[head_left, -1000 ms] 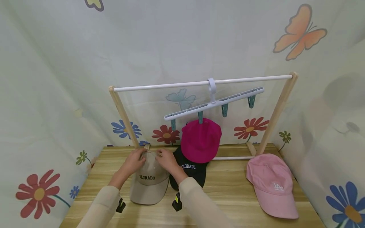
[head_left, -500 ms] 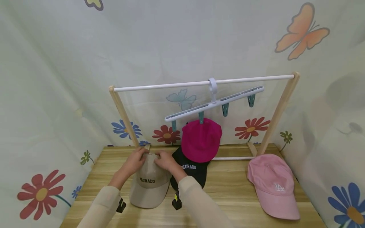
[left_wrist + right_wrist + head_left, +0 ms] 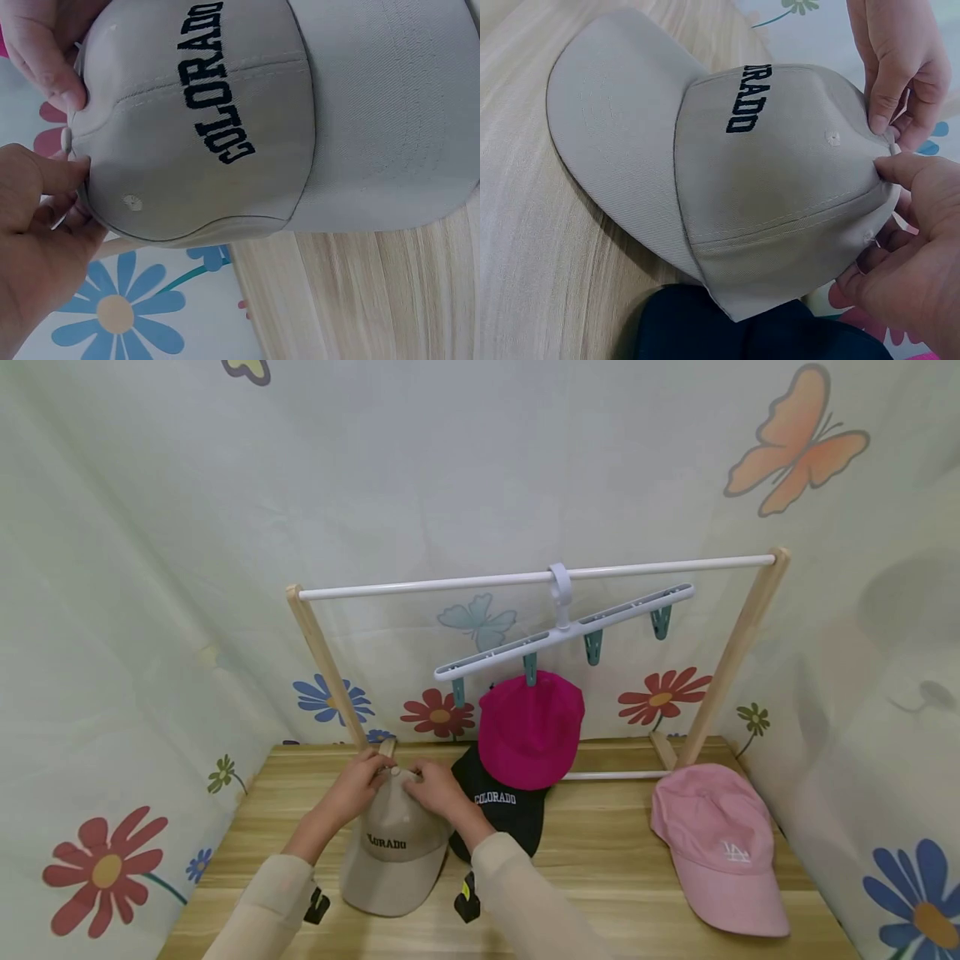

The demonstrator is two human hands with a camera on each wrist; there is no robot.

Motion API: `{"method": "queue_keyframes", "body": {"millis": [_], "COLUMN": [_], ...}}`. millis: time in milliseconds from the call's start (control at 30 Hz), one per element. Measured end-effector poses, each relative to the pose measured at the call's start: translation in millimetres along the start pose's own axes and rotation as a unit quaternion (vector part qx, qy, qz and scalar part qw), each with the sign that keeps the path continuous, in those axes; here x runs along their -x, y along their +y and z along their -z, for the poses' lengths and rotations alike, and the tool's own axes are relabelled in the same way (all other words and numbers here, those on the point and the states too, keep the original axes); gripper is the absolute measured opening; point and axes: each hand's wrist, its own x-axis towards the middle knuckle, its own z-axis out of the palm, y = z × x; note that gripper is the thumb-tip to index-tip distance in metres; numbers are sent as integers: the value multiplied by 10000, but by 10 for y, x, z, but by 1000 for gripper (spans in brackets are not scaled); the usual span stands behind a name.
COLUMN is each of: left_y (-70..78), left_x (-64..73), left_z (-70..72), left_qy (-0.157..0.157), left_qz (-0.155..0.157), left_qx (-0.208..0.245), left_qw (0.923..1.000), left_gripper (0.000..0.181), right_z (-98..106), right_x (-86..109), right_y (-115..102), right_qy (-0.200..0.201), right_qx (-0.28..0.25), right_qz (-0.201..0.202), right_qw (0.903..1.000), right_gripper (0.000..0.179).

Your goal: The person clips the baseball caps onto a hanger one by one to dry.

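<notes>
A beige baseball cap [image 3: 397,827] with "COLORADO" in dark letters sits at the left of the table, brim towards me. My left hand [image 3: 357,787] pinches the crown's cloth on the left of the top button, thumb on the outside in the left wrist view. On the button's other side, my right hand [image 3: 438,787] pinches the crown too; its thumb [image 3: 900,169] presses the outer cloth and the fingers curl behind. Next to the right forearm is a black "COLORADO" cap [image 3: 517,827], partly covered by a magenta cap [image 3: 531,731].
A wood-and-white rack [image 3: 420,586] stands at the back of the table [image 3: 600,860]. From its bar hangs a white hanger [image 3: 517,647] with several teal clips, one at the magenta cap. A pink "LA" cap [image 3: 712,843] lies at the right.
The beige cap's brim has slid a little towards me, and its top button shows more plainly between the hands. Both hands keep their pinch and have barely moved.
</notes>
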Motion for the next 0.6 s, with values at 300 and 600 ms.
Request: {"method": "queue_keyframes", "body": {"millis": [300,600], "left_y": [90,158], "left_x": [42,100], "left_z": [111,212], "left_qy": [-267,-479], "left_qz": [-65,-300], "left_qx": [185,298], "left_qw": [9995,9980], "left_gripper": [19,17], "right_z": [74,167], "right_x": [167,327], "right_y": [-50,-92], "right_qy": [196,185], "right_qx": [78,-122], "right_qz": [395,591], "right_qw": [9990,9980], "right_gripper": [17,16]}}
